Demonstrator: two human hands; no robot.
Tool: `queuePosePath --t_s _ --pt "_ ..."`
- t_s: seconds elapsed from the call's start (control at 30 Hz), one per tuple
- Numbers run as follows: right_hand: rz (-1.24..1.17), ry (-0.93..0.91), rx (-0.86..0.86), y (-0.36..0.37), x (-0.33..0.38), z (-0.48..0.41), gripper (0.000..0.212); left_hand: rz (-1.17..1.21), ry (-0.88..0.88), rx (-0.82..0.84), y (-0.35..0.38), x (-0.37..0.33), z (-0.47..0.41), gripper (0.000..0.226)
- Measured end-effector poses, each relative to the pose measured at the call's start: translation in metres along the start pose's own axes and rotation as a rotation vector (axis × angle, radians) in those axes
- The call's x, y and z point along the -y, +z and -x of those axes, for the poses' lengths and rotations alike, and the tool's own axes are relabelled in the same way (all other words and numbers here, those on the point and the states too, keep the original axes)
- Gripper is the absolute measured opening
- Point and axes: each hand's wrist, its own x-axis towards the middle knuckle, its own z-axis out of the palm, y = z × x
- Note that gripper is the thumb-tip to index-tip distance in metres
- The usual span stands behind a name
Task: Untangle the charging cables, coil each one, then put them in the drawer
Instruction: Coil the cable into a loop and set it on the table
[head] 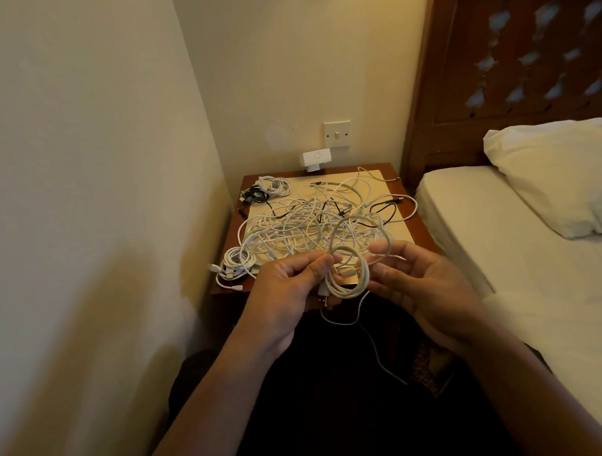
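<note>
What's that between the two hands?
A partly coiled white cable, pinched by the left hand, close beside the right hand, in the head view.

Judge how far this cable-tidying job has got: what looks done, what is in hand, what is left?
Done: a front bundle and a back bundle lie coiled at the left of the nightstand. In hand: the left hand pinches a part-wound white coil; the right hand holds its strand. Left: the big tangle, then stowing; no drawer shows open.

place: bedroom | bed (513, 229), pillow (562, 173), wooden nightstand (423, 230)
</note>
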Motion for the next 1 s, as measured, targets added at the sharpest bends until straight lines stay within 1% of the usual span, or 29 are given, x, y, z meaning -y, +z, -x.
queuePosePath --t_s 0.13,0.2,0.27,0.33,0.4,0.47,0.57,0.63,0.67,0.7,0.77,0.8,0.83,0.93,1.0 --pt "0.053 -0.020 -0.039 0.009 -0.012 -0.002 0.022 -0.068 0.085 -0.035 0.005 0.003 -0.001 0.021" --pt "0.002 -0.049 -0.110 0.010 -0.012 -0.003 0.013 -0.120 0.114 -0.057 0.002 0.006 -0.003 0.024" --pt "-0.077 -0.039 -0.141 0.010 -0.011 -0.005 0.006 -0.128 0.107 -0.051 -0.001 0.009 -0.004 0.030" --pt "-0.102 0.019 -0.119 0.011 -0.013 -0.007 0.008 -0.150 0.103 -0.051 0.000 0.011 -0.004 0.032" --pt "-0.098 0.076 -0.076 0.013 -0.017 -0.007 0.015 -0.168 0.108 -0.066 0.000 0.013 -0.004 0.030" --pt "-0.070 0.099 -0.046 0.013 -0.020 -0.007 0.013 -0.190 0.126 -0.098 -0.001 0.013 -0.005 0.030" --pt "-0.036 0.135 -0.010 0.016 -0.017 -0.004 0.023 -0.285 0.190 -0.167 -0.002 0.014 -0.005 0.027" --pt "0.010 0.129 -0.031 0.019 -0.016 -0.004 0.021 -0.354 0.254 -0.192 0.001 0.012 -0.001 0.025" --pt "0.093 0.106 -0.046 0.022 -0.017 -0.004 0.018 -0.392 0.288 -0.203 0.002 0.012 0.001 0.024" --pt "0.253 0.058 -0.069 0.023 -0.018 -0.005 0.016 -0.423 0.309 -0.214 0.003 0.012 0.001 0.024" --pt "0.717 -0.106 -0.104 0.022 -0.021 -0.005 0.018 -0.480 0.325 -0.227 0.001 0.011 -0.002 0.027" --pt "0.902 -0.162 -0.108 0.023 -0.022 -0.005 0.019 -0.506 0.323 -0.226 0.000 0.011 -0.004 0.028" --pt "1.009 -0.183 -0.110 0.023 -0.022 -0.004 0.020 -0.530 0.322 -0.233 -0.002 0.010 -0.005 0.028" --pt "1.126 -0.123 -0.104 0.022 -0.021 -0.002 0.023 -0.549 0.306 -0.262 -0.014 0.005 -0.010 0.024" --pt "1.214 -0.099 -0.088 0.014 -0.022 0.003 0.022 -0.578 0.290 -0.338 -0.031 -0.002 -0.019 0.024"
